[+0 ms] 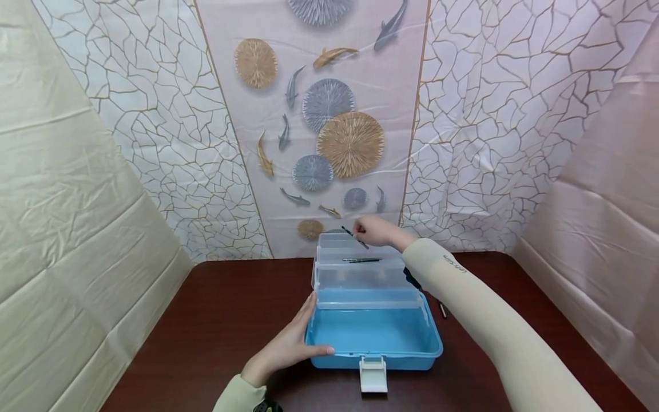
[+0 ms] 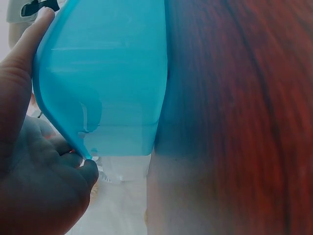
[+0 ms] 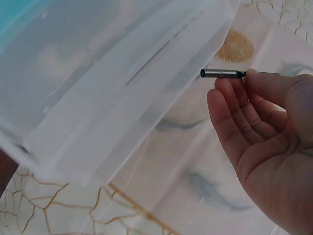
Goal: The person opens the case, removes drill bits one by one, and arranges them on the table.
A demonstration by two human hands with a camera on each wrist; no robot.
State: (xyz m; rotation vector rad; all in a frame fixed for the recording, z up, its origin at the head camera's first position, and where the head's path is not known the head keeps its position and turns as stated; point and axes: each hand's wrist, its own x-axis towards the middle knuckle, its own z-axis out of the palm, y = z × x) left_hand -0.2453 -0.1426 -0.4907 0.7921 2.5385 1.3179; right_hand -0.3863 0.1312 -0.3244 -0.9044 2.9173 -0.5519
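Observation:
A blue storage box (image 1: 374, 361) stands with its lid raised and its clear trays (image 1: 329, 274) fanned out behind the base. My left hand (image 1: 288, 343) rests against the box's left side, fingers stretched along the edge and thumb on the front rim. In the left wrist view, the blue wall (image 2: 107, 73) lies beside that hand. Over the rearmost clear tray, my right hand (image 1: 378, 230) pinches a slim, dark pen-like stick (image 3: 220, 73) with a silvery end, between thumb and fingers. More slim dark sticks (image 1: 362, 260) lie in a clear tray below.
A white latch (image 1: 373, 377) hangs down at the box's front. Another slim stick (image 1: 442, 309) lies on the dark red wooden table (image 1: 231, 320) right of the box, partly hidden by the right sleeve. A patterned cloth (image 1: 329, 143) hangs behind the table.

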